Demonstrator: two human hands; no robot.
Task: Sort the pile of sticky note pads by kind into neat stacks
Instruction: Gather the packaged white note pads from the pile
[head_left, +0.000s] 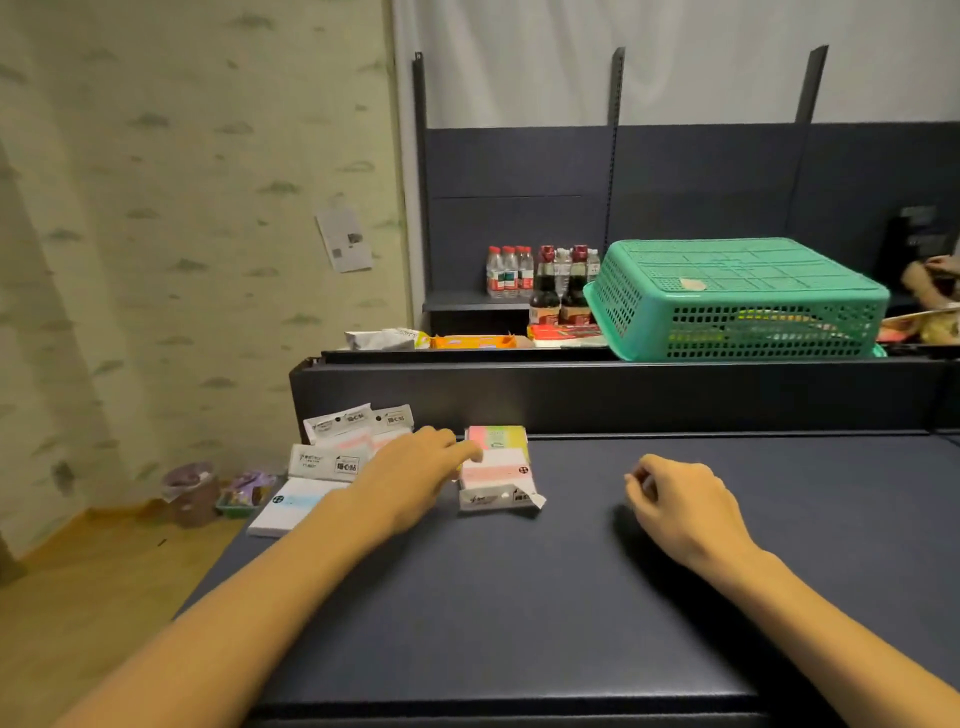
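Observation:
Wrapped sticky note pads lie at the far left of the dark blue table (545, 597). A pink-striped pad (496, 475) rests in the middle group, with a multicolour pad (498, 437) just behind it. My left hand (415, 473) lies flat, fingertips touching the pink-striped pad's left edge, holding nothing. Left of that hand sit a white labelled pad (324, 461), a blue-striped pad (291, 506) at the table's corner, and two more wrapped pads (358, 422) at the back. My right hand (675, 501) rests on the table to the right, fingers curled shut, apart from all pads.
A raised dark ledge (623, 395) runs behind the pads. Beyond it stand an upturned green basket (737, 301), bottles (545, 280) and snack packets (467, 341). Another person's hand (930, 280) shows at far right. Floor and a small bin (189, 493) lie left of the table.

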